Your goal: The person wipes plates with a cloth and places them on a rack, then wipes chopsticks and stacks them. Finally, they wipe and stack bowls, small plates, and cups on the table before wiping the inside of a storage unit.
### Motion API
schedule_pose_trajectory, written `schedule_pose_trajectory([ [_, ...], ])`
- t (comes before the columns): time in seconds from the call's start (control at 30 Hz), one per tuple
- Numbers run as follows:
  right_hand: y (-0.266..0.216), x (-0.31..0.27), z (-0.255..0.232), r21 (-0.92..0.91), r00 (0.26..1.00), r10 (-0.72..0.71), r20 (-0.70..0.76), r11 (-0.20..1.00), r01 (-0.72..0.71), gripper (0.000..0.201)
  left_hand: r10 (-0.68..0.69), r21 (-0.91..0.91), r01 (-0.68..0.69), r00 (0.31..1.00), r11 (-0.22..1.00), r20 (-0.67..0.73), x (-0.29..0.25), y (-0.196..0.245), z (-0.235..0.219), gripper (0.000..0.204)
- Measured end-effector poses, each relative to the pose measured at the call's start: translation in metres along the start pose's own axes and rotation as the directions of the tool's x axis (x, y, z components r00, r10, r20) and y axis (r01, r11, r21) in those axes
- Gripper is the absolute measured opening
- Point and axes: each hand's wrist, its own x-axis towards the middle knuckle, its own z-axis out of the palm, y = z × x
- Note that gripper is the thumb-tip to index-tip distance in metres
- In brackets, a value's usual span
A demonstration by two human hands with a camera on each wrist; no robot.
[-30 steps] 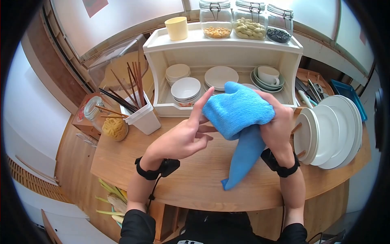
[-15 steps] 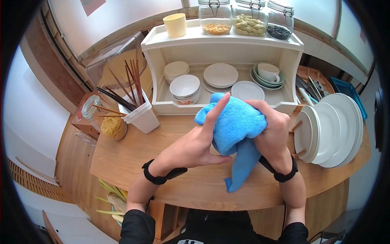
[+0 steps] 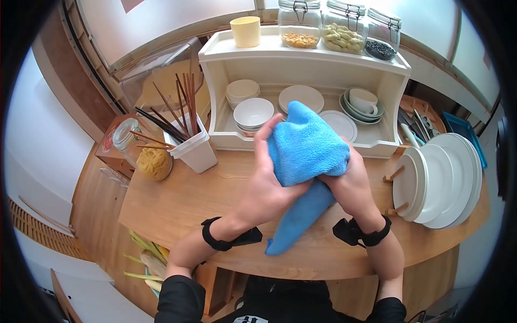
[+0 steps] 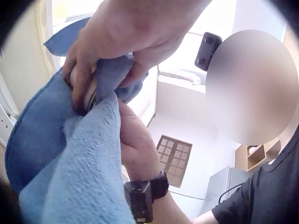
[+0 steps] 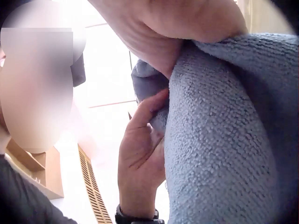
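Observation:
A blue towel is bunched between both hands above the wooden table, its loose tail hanging toward the front edge. My left hand grips it from the left, thumb underneath and fingers along the far side. From the right, my right hand holds the lower corner of the bundle. In the left wrist view, a pale rounded thing with a dark line shows between the fingers, in the folds of the towel; I cannot tell what it is. The towel covers most of the right wrist view.
A white shelf behind holds bowls, plates and a cup, with glass jars on top. Chopsticks stand in a white container at left, beside a pasta jar. Plates stand racked at right.
The left hand, apart from the towel at first with fingers spread, has closed around its left side. The towel's tail has swung left, and the right hand has shifted slightly left.

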Motion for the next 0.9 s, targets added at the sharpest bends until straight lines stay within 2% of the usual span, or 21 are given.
schedule_pose_trajectory([
  [0.03, 0.002, 0.001, -0.004, 0.011, 0.999, 0.04, 0.03, 0.999, -0.04, 0.041, -0.005, 0.045, 0.002, 0.996, 0.999, 0.084, 0.001, 0.002, -0.001, 0.104],
  [0.1, 0.003, 0.005, -0.012, -0.145, 1.0, 0.016, 0.018, 0.989, -0.013, 0.037, -0.031, 0.136, -0.004, 0.967, 0.991, 0.253, 0.005, 0.009, -0.008, 0.104],
  [0.13, 0.002, 0.006, -0.014, -0.223, 1.0, 0.003, 0.013, 0.975, 0.0, 0.036, -0.07, 0.116, 0.033, 0.942, 0.993, 0.328, 0.007, 0.011, -0.014, 0.105],
  [0.23, -0.014, 0.004, -0.017, -0.353, 0.989, -0.136, -0.061, 0.93, 0.106, 0.03, -0.169, -0.208, 0.3, 0.86, 0.931, 0.482, 0.01, 0.022, -0.03, 0.1],
  [0.27, -0.02, 0.004, -0.019, -0.352, 0.984, -0.163, -0.077, 0.927, 0.126, 0.03, -0.146, -0.136, 0.238, 0.864, 0.962, 0.483, 0.014, 0.024, -0.037, 0.092],
  [0.37, -0.028, 0.006, -0.025, -0.339, 0.969, -0.212, -0.131, 0.928, 0.157, 0.029, -0.276, -0.232, 0.388, 0.874, 0.892, 0.399, 0.019, 0.028, -0.041, 0.086],
  [0.5, -0.027, 0.009, -0.034, -0.272, 0.957, -0.212, -0.196, 0.95, 0.155, 0.026, -0.406, 0.065, 0.412, 0.84, 0.909, 0.36, 0.019, 0.016, -0.04, 0.069],
  [0.6, -0.025, 0.009, -0.035, -0.153, 0.957, -0.162, -0.242, 0.98, 0.127, 0.025, -0.355, 0.299, 0.229, 0.798, 0.926, 0.487, 0.022, 0.003, -0.035, 0.055],
  [0.7, -0.024, 0.007, -0.034, -0.097, 0.981, -0.053, -0.188, 0.995, 0.035, 0.026, -0.149, 0.277, 0.037, 0.905, 0.96, 0.397, 0.012, 0.019, -0.02, 0.048],
  [0.73, -0.022, 0.007, -0.032, -0.12, 0.987, -0.058, -0.15, 0.992, 0.04, 0.026, -0.126, 0.216, 0.042, 0.913, 0.975, 0.389, 0.009, 0.021, -0.018, 0.05],
  [0.83, -0.016, 0.005, -0.024, -0.217, 0.999, -0.029, -0.014, 0.976, 0.025, 0.027, 0.162, 0.42, -0.336, 0.903, 0.843, 0.398, 0.003, 0.014, -0.017, 0.055],
  [0.9, -0.016, 0.004, -0.019, -0.319, 0.994, 0.05, 0.1, 0.947, -0.015, 0.028, -0.029, 0.416, -0.186, 0.888, 0.89, 0.459, 0.002, 0.02, -0.019, 0.075],
])
